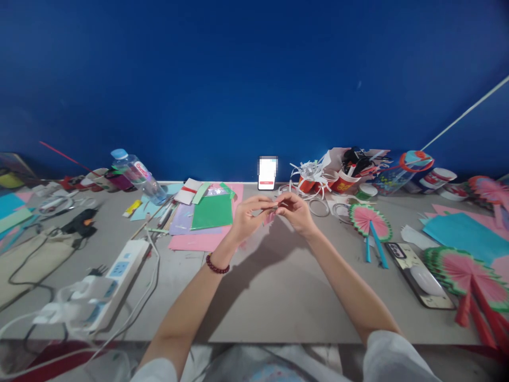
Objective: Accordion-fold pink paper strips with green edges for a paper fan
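Observation:
In front of me, above the middle of the table, my left hand point(253, 214) and my right hand point(295, 211) meet at their fingertips. Both are closed in a pinch on a small, thin object, too small and too covered by fingers to name. A bit of pink point(269, 218) shows just below the fingertips; whether it belongs to that object I cannot tell. A beaded bracelet point(217, 265) circles my left wrist. Just left of my left hand lies a green paper pack point(212, 211) on pink paper point(194, 243). Behind the hands a lit phone point(267, 174) stands upright against the blue wall.
Left on the grey table point(278, 313) are a power strip point(123, 278) with trailing cables and a tilted bottle point(139, 175). Folded watermelon fans point(370, 222), another phone point(419, 276) with a mouse point(427, 279) on it, and blue paper point(465, 236) lie right. Red cups point(345, 183) stand behind.

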Motion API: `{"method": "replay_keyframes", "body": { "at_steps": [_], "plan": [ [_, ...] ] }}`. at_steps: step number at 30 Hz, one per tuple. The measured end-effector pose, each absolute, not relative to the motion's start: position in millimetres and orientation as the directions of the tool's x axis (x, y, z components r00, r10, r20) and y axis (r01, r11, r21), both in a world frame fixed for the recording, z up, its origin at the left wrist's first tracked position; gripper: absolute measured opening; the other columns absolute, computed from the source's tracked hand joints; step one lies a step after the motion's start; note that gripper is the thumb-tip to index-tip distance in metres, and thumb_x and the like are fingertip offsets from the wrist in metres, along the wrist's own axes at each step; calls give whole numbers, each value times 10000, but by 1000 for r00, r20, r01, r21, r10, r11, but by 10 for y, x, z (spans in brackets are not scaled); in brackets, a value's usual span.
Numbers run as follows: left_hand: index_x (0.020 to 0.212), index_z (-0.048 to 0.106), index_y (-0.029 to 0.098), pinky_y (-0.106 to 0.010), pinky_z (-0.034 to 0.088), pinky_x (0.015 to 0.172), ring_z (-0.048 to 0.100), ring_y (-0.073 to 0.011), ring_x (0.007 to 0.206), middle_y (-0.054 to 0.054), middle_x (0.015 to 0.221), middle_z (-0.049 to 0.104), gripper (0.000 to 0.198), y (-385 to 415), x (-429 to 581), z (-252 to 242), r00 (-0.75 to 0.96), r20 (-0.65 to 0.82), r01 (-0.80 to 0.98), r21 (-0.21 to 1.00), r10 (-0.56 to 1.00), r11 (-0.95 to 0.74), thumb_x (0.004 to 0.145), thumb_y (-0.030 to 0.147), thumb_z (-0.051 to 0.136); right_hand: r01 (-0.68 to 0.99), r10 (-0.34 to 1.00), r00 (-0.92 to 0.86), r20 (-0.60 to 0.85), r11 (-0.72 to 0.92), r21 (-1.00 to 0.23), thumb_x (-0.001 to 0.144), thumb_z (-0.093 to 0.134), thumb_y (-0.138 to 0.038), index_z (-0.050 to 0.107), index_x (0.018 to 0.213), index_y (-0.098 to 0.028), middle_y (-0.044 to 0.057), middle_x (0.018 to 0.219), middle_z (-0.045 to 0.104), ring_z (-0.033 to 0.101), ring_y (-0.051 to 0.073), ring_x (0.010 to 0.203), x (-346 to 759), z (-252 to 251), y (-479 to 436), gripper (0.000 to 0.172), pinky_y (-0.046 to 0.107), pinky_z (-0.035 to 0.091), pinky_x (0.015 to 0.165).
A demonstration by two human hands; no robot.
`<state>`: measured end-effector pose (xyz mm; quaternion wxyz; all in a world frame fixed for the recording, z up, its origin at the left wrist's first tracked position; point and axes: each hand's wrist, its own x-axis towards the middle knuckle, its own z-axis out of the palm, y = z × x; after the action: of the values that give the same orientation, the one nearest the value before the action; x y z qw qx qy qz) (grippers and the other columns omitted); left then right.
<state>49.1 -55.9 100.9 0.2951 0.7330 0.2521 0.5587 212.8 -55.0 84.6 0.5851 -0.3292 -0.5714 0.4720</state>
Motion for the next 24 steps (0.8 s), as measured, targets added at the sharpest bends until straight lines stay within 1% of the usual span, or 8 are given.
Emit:
{"method": "replay_keyframes", "body": {
  "at_steps": [8, 11, 18, 22, 24],
  "plan": [
    [999, 726, 246, -292, 555, 770, 662, -155, 873, -65, 959, 703, 197, -560, 496, 977, 289, 652, 60, 718, 701, -693, 861, 183, 601, -190, 927, -67, 369, 351, -917, 603, 822, -418, 616, 795, -235, -29, 683, 610, 599, 118, 637, 2130, 839, -547, 336, 267, 522, 643],
    [987, 725, 242, -281, 556, 768, 660, -146, 868, -58, 951, 706, 191, -555, 502, 970, 275, 670, 69, 701, 689, -710, 862, 172, 598, -192, 927, -69, 370, 351, -916, 606, 819, -422, 619, 796, -234, -29, 686, 609, 596, 113, 639, 2137, 840, -547, 334, 259, 524, 643],
    [953, 727, 223, -251, 559, 693, 657, -136, 824, -57, 916, 710, 146, -562, 501, 979, 247, 696, 93, 676, 674, -731, 840, 207, 636, -209, 930, -95, 355, 331, -920, 597, 822, -431, 626, 804, -230, -25, 713, 614, 604, 114, 652, 2134, 844, -546, 349, 262, 537, 646],
    [944, 732, 227, -264, 554, 708, 656, -140, 807, -60, 912, 708, 143, -581, 505, 994, 239, 690, 110, 680, 684, -725, 840, 214, 635, -257, 941, -74, 331, 303, -918, 562, 843, -418, 623, 799, -228, -32, 714, 601, 597, 105, 653, 2129, 834, -547, 375, 249, 533, 642],
    [944, 736, 237, -273, 548, 722, 650, -145, 812, -59, 901, 703, 149, -591, 508, 1001, 236, 684, 126, 682, 690, -720, 841, 209, 632, -282, 944, -70, 321, 290, -915, 572, 843, -402, 612, 778, -227, -34, 712, 596, 592, 101, 649, 2126, 830, -552, 356, 245, 528, 639]
  ]
}}
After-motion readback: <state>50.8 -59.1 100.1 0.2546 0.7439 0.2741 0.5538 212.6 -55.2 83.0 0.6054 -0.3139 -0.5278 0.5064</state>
